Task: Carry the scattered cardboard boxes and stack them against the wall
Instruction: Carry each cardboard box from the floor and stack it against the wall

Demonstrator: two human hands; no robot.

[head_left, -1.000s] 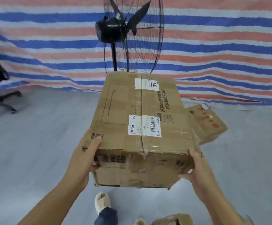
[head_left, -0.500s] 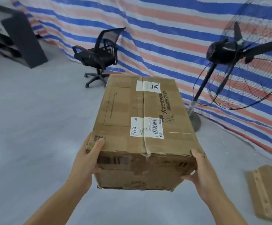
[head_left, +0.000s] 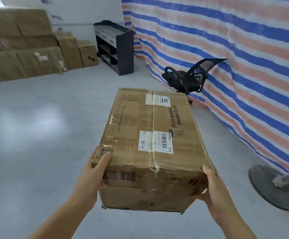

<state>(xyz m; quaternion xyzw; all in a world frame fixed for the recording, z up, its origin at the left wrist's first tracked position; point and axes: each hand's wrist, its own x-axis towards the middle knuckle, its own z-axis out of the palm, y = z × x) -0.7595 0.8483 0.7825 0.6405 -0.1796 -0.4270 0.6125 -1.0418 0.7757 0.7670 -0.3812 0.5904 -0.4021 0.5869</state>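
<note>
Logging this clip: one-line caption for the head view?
Both hands, left hand and right hand, carry a taped cardboard box toward stacked boxes by the wall.

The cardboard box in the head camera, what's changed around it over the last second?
The view has swung left: the fan that stood behind the cardboard box is gone except its round base, the office chair now sits ahead right, and a stack of boxes against the wall plus a dark shelf have appeared. Unchanged: left hand and right hand keep the same grip on the box's near corners.
</note>
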